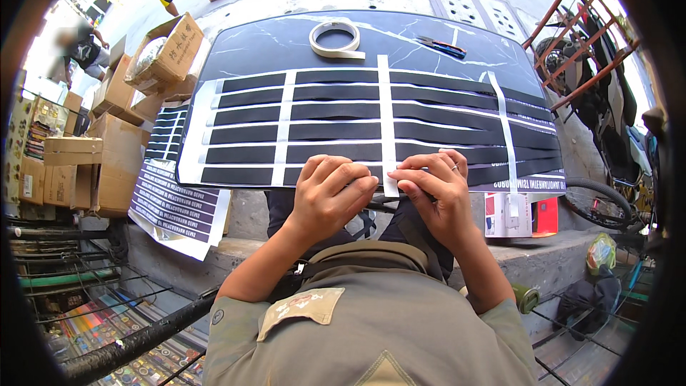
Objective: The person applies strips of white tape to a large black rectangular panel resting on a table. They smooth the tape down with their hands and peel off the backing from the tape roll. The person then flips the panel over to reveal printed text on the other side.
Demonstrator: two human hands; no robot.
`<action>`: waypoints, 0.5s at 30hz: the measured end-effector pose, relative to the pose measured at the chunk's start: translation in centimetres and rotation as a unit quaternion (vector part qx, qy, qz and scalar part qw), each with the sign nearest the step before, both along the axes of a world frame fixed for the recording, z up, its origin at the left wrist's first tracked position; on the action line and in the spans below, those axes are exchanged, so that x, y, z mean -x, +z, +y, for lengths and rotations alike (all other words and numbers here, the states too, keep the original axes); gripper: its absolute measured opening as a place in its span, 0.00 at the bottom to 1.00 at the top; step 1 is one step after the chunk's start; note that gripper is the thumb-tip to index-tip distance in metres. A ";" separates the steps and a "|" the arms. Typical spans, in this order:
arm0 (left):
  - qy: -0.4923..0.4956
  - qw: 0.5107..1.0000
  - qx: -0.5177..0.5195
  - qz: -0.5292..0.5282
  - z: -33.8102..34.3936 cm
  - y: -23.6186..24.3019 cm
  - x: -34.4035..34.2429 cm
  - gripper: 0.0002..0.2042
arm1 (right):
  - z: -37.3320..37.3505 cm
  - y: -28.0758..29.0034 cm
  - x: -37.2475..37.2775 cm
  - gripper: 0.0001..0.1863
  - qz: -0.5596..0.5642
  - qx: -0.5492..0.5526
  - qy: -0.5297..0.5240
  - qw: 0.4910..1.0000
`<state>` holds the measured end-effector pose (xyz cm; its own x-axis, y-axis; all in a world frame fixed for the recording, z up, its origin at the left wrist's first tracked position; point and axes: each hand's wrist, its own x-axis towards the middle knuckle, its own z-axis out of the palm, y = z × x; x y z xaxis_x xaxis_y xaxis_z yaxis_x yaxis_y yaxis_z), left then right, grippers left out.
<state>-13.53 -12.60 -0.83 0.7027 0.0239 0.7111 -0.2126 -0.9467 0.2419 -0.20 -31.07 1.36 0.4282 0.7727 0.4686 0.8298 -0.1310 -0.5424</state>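
Observation:
Black ribbon-like bands point(336, 111) lie in rows on a printed white sheet point(191, 164), crossed by white tape strips. My left hand point(330, 191) is closed at the table's near edge, over the lowest band. Its fingers are curled inward, and whatever they hold is hidden. My right hand point(439, 189) has thumb and index finger pinched at the near end of the middle tape strip point(386, 129), which hangs slightly past the edge. A ring is on one of its fingers. Another tape strip point(504, 129) crosses the bands further right.
A tape roll point(334, 39) and dark-handled pliers point(443, 47) lie on the black marble-patterned table point(264, 46). Cardboard boxes point(118, 164) and another printed sheet point(171, 204) are at left. A rusty metal frame point(586, 36) and bicycle wheel point(600, 204) stand right. Two people are at far left.

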 end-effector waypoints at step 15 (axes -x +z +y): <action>-0.018 1.000 0.013 -0.008 0.3 -1.4 -0.4 0.10 | -0.6 -3.1 0.3 0.14 -0.090 -0.051 -0.013 0.995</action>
<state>-13.13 -12.32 -2.21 0.6925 0.0168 0.7213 -0.2507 -0.9318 0.2624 -0.54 -31.70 -1.74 0.3492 0.7072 0.6148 0.9120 -0.1058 -0.3962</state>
